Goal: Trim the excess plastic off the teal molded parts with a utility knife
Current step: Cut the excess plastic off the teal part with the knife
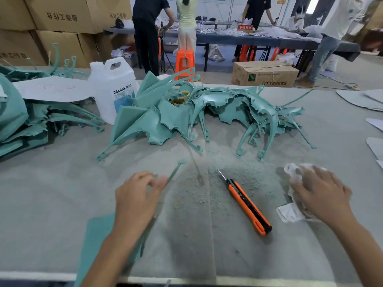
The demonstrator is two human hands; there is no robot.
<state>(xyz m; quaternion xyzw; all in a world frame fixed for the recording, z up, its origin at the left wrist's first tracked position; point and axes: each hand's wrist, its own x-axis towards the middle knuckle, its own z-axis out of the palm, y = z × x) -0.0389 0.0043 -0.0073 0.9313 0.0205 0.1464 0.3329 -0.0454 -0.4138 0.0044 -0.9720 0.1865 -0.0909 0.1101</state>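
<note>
Left fingers [145,176] pinch teal part [175,170], right fingers [317,172] spread on rag [290,214] | grey table [51,193] dusted with shavings [234,162] | cartons [62,17] behind

Your bare left hand [136,195] and bare right hand [323,195] are uncovered. So are your slim left forearm [109,255] and right forearm [356,245], right down to the lower edge of the view. Your fingertips are blurred, the left ones most.

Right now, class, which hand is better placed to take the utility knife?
The right hand: it only rests on a rag near the utility knife; the left hand holds a teal part.
</note>
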